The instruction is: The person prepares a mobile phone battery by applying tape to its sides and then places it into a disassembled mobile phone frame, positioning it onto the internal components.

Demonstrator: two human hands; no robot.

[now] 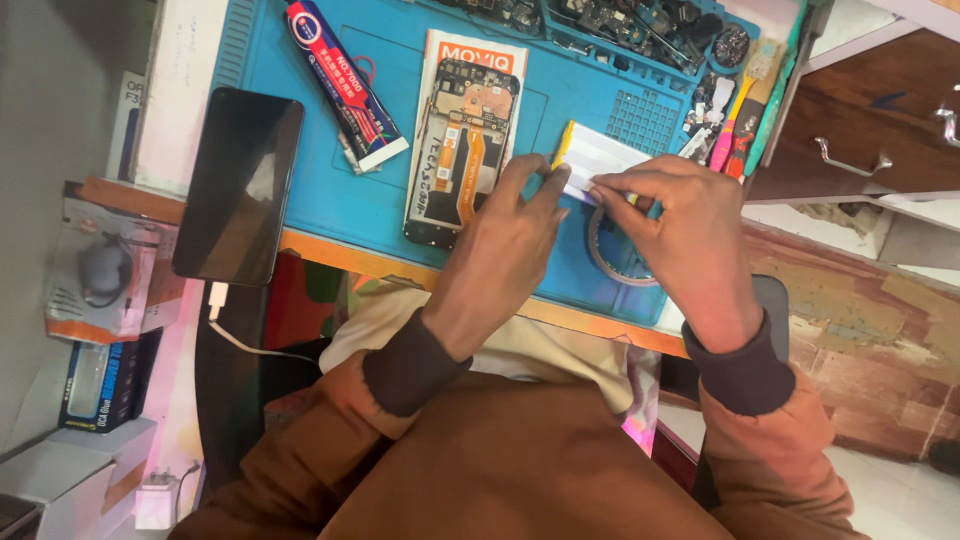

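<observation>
Brown sleeves (pixel 520 470) lie nearest. Beside the opened phone (pixel 462 150), left hand (pixel 505 245) and right hand (pixel 690 235) pinch a white battery (pixel 592 158) on the blue mat (pixel 330 200); it appears out of the phone, not refitted.

Single head camera, looking steeply down, close over blue work mat (pixel 330 190), lap below

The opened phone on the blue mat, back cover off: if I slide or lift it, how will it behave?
The opened phone lies flat, so it probably slides rather than rolls or tips. Its orange flex cable and boards are bare, so it is likely fragile; grip by the edges. It rests partly on a white and orange card, which may shift with it.
</observation>
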